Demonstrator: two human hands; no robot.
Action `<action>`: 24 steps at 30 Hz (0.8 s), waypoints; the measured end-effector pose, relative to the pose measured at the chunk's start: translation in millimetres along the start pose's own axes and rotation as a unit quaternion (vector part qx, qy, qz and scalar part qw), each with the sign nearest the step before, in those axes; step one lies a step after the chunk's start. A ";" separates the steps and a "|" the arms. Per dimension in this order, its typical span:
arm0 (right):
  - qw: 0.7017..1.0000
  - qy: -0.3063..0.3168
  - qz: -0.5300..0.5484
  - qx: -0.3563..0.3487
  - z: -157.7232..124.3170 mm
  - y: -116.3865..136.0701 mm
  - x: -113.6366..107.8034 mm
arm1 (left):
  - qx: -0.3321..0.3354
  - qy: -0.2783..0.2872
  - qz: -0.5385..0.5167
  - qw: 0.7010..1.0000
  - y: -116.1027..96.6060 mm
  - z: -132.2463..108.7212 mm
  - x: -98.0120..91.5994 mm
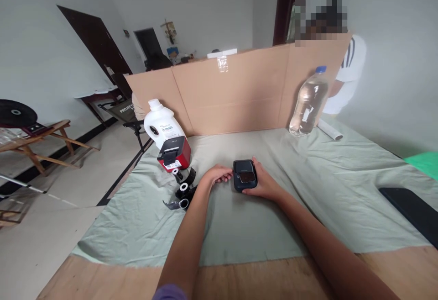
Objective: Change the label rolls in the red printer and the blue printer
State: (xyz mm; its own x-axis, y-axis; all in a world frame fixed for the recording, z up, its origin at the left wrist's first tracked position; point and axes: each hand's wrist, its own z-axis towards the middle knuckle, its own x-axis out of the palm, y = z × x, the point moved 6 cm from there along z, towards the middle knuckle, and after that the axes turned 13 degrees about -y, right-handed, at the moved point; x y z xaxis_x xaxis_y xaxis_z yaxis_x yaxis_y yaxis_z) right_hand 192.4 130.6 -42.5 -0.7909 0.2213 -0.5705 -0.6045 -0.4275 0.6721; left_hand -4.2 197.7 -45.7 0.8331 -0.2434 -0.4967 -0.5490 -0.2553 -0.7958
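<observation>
A small black portable printer (245,175) with a brownish window in its top is on the cloth in front of me. My right hand (262,181) grips it along the right side, thumb at the near edge and fingers at the far corner. Close to the printer's left side is my left hand (219,174), its fingers curled in, with nothing visible in them. Whether its fingertips touch the printer I cannot tell. Left of that hand lie several rolls of black film or ribbon (185,190) with white cores.
A red and black printer (175,154) stands before a white jug (162,124) at left. Behind rises a cardboard panel (232,99). A water bottle (308,103), a paper tube (331,129) and a black phone (409,211) are at right. Beyond the panel is another person (349,76).
</observation>
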 end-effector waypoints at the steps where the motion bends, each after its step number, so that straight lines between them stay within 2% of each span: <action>1: 1.000 0.001 0.002 -0.002 0.3 -0.5 0.5 | -0.010 0.007 0.002 1.000 1.0 0.9 0.3; 6: 1.000 0.013 0.011 0.006 1.3 -3.8 2.3 | -0.040 0.022 0.004 0.999 5.1 4.0 1.2; 15: 0.998 0.041 0.025 0.049 -1.2 -0.7 0.9 | -0.047 0.033 -0.011 0.998 4.1 2.0 2.8; 24: 0.998 0.038 0.014 0.039 -2.7 -5.8 3.2 | -0.044 0.056 -0.067 0.995 1.6 1.1 2.2</action>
State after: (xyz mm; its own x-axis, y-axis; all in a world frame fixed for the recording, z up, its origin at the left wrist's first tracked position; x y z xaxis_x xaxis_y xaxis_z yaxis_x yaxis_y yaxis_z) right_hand 193.6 131.4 -49.5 -0.7999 0.1424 -0.5830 -0.5902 -0.3631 0.7210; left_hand -3.2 197.8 -48.5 0.8894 -0.3033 -0.3421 -0.4411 -0.3726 -0.8165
